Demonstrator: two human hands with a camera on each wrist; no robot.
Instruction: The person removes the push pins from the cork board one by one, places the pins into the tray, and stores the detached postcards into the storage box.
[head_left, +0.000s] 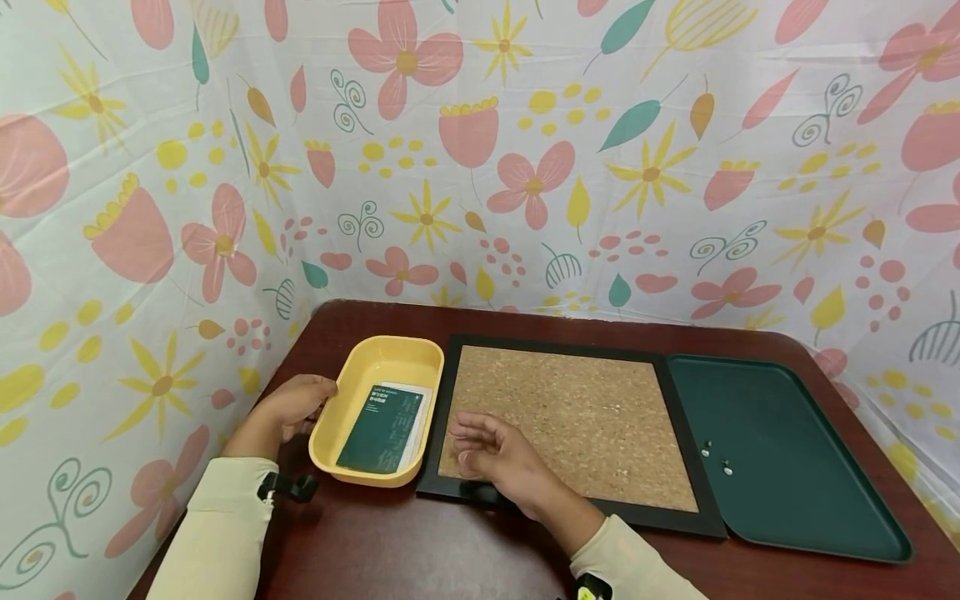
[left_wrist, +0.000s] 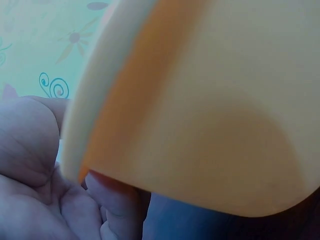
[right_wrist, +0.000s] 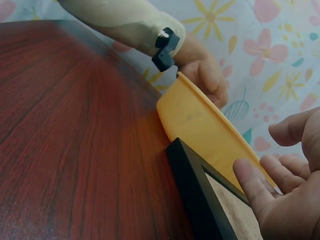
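Note:
My left hand (head_left: 295, 405) grips the left rim of a yellow plastic basin (head_left: 330, 450); in the left wrist view the fingers (left_wrist: 112, 200) lie under the rim. Inside the basin sits a dark green booklet (head_left: 381, 429) with white lettering, overlapping a white sheet (head_left: 417, 437). My right hand (head_left: 498, 458) is over the left part of a cork board (head_left: 570, 417) with a black frame, its fingers loosely bent and nothing in them. The right wrist view shows these fingers (right_wrist: 252, 185) spread close by the basin's near side.
A dark green tray (head_left: 810, 458) adjoins the board's right side, with two small shiny pieces (head_left: 716, 461) by its left edge. Everything stands on a reddish-brown wooden table (head_left: 420, 542). A flower-printed curtain (head_left: 540, 208) hangs behind and to the left.

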